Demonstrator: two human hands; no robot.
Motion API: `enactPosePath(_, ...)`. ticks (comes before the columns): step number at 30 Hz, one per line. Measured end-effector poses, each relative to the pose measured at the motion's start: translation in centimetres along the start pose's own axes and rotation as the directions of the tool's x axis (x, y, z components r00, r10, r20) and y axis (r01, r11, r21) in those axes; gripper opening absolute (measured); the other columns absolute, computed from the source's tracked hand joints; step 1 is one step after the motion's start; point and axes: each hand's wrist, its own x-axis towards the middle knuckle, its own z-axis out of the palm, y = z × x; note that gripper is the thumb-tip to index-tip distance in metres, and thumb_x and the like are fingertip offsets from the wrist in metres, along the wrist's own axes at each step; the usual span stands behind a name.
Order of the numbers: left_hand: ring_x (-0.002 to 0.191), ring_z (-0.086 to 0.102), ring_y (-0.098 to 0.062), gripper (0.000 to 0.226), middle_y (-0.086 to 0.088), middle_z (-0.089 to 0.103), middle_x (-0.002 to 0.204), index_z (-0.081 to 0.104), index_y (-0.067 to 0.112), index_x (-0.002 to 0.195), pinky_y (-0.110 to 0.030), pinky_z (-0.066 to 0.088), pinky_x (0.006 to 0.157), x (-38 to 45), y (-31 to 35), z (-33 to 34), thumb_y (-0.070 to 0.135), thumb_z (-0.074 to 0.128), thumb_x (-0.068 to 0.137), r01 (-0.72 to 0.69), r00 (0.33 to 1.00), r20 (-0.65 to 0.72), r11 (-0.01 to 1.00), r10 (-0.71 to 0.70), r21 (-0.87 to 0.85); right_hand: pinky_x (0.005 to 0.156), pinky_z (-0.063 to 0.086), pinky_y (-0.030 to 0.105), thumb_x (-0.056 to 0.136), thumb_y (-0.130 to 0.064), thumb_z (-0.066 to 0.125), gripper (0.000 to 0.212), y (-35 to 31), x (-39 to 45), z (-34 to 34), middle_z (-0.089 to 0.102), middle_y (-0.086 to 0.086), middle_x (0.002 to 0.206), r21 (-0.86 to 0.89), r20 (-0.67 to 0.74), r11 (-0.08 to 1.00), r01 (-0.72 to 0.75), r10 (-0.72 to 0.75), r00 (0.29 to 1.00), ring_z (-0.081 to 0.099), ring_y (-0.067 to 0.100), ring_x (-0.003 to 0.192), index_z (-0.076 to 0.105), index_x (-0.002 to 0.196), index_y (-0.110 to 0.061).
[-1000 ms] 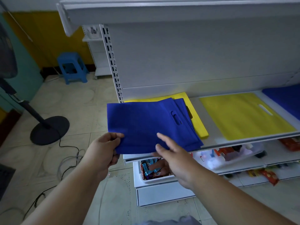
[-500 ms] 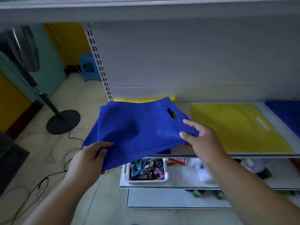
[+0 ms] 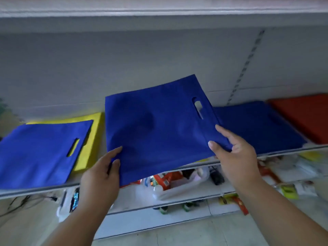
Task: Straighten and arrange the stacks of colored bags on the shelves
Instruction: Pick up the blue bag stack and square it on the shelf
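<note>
1. Blue fabric fills the middle of the view: a held bag (image 3: pixel 156 132), flat and tilted, with its far edge raised toward the back panel (image 3: pixel 124 68) and its near edge hanging past the front lip of the shelf (image 3: pixel 284 152).
2. Its slot handle is on the right side, and light shows through the slot.
3. The left hand (image 3: pixel 100 176) grips the bag's near left corner, thumb on top of the cloth and the other fingers hidden beneath it.
4. The right hand (image 3: pixel 234 155) pinches the bag's near right corner just below the handle, thumb and forefinger curled over the edge.
5. To the left, a second blue bag (image 3: pixel 40 153) lies flat on the shelf, skewed, on top of a yellow stack (image 3: pixel 88 139) that shows along its far and right sides.
6. Yellow shows through that bag's handle slot.
7. To the right, a blue stack (image 3: pixel 257 126) lies on the same shelf, partly behind the held bag and the right hand.
8. Further right, just beside the blue stack, sits a red stack (image 3: pixel 301 116), cut off by the frame edge.
9. A slotted upright (image 3: pixel 248 63) runs up the back panel above the blue stack.
10. Below, a lower shelf (image 3: pixel 186 201) carries blurred small packets and a clear tub (image 3: pixel 177 187); their contents cannot be told.
11. Pale floor (image 3: pixel 195 235) shows at the bottom between the forearms.
</note>
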Motion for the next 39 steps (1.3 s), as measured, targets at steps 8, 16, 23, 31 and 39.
enactPosePath(8,0.072,0.055,-0.011,0.035,0.012,0.060,0.096,0.060,0.041,0.127,-0.030,0.042,0.062,0.7,10.7,12.1,0.023,0.048,0.099,-0.162,0.971,0.168,0.985,0.169,-0.054,0.093,0.053,0.024,0.088,-0.026,0.071,0.041,5.2,3.3,-13.7,0.057,-0.039,0.107,-0.035,-0.259,0.998,-0.050,0.040,0.965,0.063,0.005,0.107,0.062,0.125,-0.039)
enactPosePath(16,0.068,0.059,-0.017,0.035,0.002,0.067,0.100,0.058,0.038,0.130,-0.032,0.045,0.058,-0.1,18.0,23.3,0.025,0.045,0.100,-0.144,0.976,0.169,0.989,0.135,0.044,0.096,0.043,0.024,0.095,-0.029,0.061,0.036,11.3,11.6,-23.3,0.057,-0.027,0.117,-0.130,-0.147,0.990,-0.048,0.029,0.989,0.053,0.004,0.118,0.058,0.130,-0.038)
enactPosePath(23,0.077,0.057,-0.020,0.035,-0.005,0.067,0.118,0.055,0.035,0.131,-0.030,0.047,0.064,-0.6,20.6,28.4,0.025,0.041,0.101,-0.087,0.962,0.272,0.928,-0.015,0.363,0.078,0.056,0.033,0.096,-0.033,0.057,0.043,14.9,16.8,-26.4,0.065,-0.010,0.115,-0.377,0.046,0.921,-0.103,0.130,0.991,0.066,0.011,0.092,0.048,0.138,-0.034)
enactPosePath(31,0.101,0.062,-0.023,0.042,-0.005,0.059,0.124,0.050,0.027,0.137,-0.035,0.051,0.085,-1.1,21.8,30.1,0.017,0.035,0.099,-0.177,0.946,0.324,0.845,0.005,0.504,0.045,0.041,0.030,0.095,-0.012,0.050,0.050,15.5,19.1,-27.5,0.064,0.002,0.093,-0.538,0.234,0.840,-0.073,0.233,0.944,0.052,0.015,0.050,0.039,0.141,-0.028)
enactPosePath(39,0.104,0.058,-0.022,0.043,-0.002,0.055,0.119,0.045,0.029,0.141,-0.034,0.051,0.087,-1.3,21.1,29.3,0.030,0.040,0.098,-0.220,0.942,0.334,0.805,0.029,0.551,0.064,0.045,0.033,0.094,-0.030,0.052,0.031,13.4,18.9,-25.7,0.046,0.008,0.110,-0.897,0.274,0.404,0.181,0.185,0.944,0.050,0.022,0.075,0.047,0.122,-0.018)
